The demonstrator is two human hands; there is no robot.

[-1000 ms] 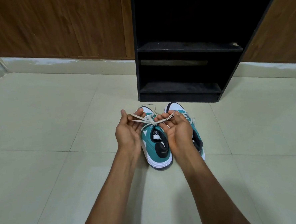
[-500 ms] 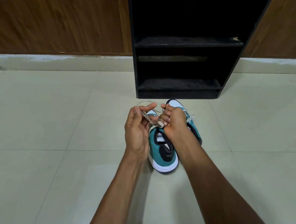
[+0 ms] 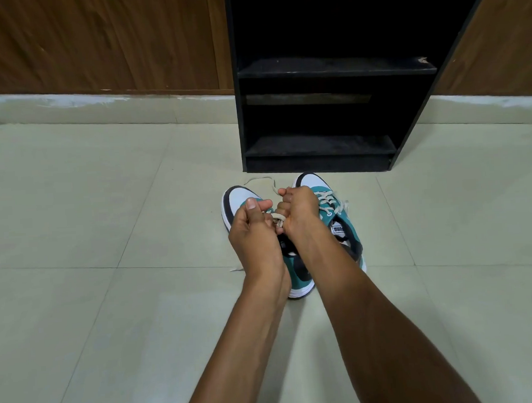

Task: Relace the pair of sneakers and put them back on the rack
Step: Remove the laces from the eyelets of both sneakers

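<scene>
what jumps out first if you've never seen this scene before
Two bare hands, the left hand and right hand, meet mid-frame, pinching a cream lace over the left sneaker of a teal, white and black pair on the pale tiled floor. The right sneaker already looks laced. Just behind stands a black rack, its visible shelves bare.

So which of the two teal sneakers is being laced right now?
The left teal-and-white sneaker: both the left hand and right hand pinch its beige lace over it. The right sneaker beside it sits untouched, already laced.
</scene>
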